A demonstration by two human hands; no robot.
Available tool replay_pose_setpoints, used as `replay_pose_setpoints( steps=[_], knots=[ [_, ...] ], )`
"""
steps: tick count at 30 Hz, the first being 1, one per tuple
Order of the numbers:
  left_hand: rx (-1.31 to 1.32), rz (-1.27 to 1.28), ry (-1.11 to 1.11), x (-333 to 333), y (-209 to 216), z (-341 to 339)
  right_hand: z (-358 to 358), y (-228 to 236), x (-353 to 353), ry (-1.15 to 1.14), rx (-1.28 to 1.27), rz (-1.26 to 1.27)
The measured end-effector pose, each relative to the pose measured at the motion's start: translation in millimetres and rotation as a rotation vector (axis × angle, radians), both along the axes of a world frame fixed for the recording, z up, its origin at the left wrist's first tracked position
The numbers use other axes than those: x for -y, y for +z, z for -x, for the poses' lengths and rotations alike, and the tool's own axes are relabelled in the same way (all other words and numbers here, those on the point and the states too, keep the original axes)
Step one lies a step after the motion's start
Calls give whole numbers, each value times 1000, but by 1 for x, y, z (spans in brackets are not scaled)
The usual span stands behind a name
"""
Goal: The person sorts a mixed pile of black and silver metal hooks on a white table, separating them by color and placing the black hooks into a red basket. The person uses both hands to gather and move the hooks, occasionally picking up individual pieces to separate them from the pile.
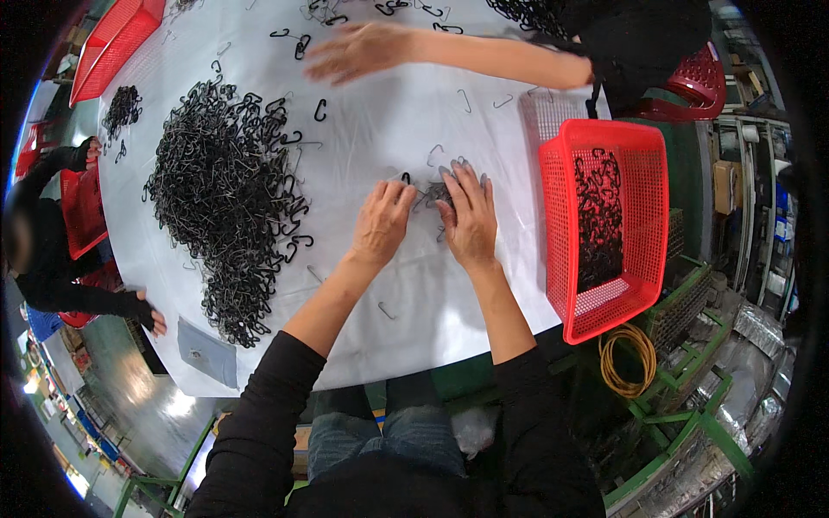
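Bent over a white-covered table, my left hand (382,223) has its fingers closed at the end of a wire hook (406,178), whose black tip shows past the fingertips. Beside it, my right hand (471,216) rests with fingers stretched out over a small bunch of wire hooks (439,193), covering part of it. A large heap of black-ended hooks (229,173) spreads to the left of my hands. Single hooks lie around, such as a thin one (386,311) near my left forearm.
A red perforated basket (560,233) with black hooks inside stands at the table's right edge. Another person's arm (484,59) reaches across the far side. At left, a second person's hands (151,312) are by the table edge, near a grey flat packet (207,354).
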State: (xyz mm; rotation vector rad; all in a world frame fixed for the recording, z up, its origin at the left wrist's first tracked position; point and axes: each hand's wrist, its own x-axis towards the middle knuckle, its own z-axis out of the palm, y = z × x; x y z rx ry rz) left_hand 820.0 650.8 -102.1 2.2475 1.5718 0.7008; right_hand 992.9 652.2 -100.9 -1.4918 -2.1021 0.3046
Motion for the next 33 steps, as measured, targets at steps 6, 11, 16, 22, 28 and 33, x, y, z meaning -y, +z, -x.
replay_pose_setpoints(
  steps=[6, 11, 16, 22, 28, 33],
  knots=[
    [116, 96, 195, -2, 5, -3, -1, 8, -9, -260, -156, -73],
    [319, 214, 279, 0, 6, 0, 31, 14, -19, 4, -141, -17],
    [386, 267, 406, 46, 18, 31, 56, 16, -44, 77, 43, 190],
    [373, 351, 505, 108, 25, 65, 69, 12, -55, 33, 132, 346],
    [358, 408, 510, 144, 36, 65, 65, 51, -41, -66, -133, 454],
    [377, 393, 488, 158, 35, 72, -53, 130, -9, -432, -228, -83]
  ],
)
